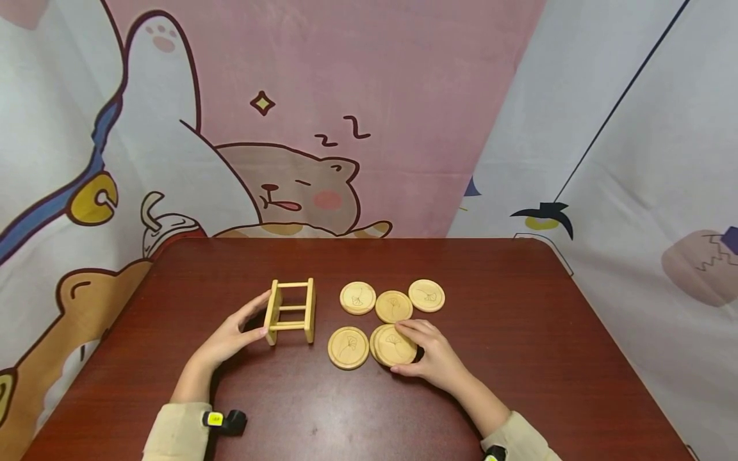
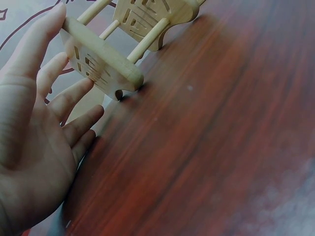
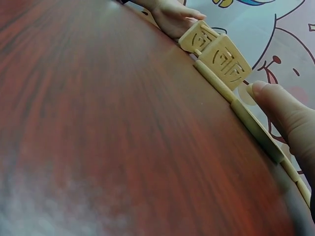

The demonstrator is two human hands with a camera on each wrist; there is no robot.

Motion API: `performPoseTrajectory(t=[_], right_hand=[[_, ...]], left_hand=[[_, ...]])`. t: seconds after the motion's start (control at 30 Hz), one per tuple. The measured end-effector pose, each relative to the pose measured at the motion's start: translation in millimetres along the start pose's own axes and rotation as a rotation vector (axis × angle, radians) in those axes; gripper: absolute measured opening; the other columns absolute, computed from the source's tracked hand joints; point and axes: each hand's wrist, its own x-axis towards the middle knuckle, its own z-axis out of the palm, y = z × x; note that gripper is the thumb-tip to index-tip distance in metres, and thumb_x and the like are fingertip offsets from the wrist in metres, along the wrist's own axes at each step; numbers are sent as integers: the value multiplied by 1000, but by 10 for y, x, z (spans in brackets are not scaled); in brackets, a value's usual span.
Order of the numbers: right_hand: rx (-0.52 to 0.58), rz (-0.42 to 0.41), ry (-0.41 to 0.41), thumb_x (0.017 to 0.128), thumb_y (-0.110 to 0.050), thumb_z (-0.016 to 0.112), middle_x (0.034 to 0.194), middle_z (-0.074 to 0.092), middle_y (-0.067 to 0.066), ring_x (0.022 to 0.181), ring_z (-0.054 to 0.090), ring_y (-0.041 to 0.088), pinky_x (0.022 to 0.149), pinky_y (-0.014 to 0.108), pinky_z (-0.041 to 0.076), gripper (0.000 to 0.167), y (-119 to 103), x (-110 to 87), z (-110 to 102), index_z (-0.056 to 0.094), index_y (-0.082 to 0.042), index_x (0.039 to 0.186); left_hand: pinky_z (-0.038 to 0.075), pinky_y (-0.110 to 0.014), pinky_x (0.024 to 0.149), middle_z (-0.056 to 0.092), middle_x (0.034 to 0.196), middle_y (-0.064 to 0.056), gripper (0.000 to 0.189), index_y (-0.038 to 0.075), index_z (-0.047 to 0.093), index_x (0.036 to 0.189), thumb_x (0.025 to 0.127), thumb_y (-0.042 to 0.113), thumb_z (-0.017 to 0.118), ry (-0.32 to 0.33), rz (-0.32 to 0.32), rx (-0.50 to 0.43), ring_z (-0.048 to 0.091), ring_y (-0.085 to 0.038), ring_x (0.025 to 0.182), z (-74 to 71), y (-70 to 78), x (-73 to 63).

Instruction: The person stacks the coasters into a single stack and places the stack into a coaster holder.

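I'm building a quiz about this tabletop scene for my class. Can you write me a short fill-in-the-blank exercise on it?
1. The left hand touches the wooden ____ with straight fingers.
2. The right hand rests on a stack of round wooden ____.
3. Away from that stack, ____ single discs lie flat on the table.
4. The rack stands to the ____ of the coasters, as the person sees it.

Missing words: rack; coasters; four; left
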Motion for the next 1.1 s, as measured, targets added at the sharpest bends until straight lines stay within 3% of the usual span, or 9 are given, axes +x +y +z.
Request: performPoseTrajectory(t=[1.1], right_hand=[[-36, 46, -74, 70, -50, 81, 130, 57, 4, 119, 50, 19, 96, 45, 39, 77, 24, 43, 84, 61, -4, 128]], left_hand=[[18, -62, 102, 35, 150, -8, 71, 26, 32, 150, 90, 12, 67, -8, 3, -13, 29, -33, 135, 1, -17, -1]])
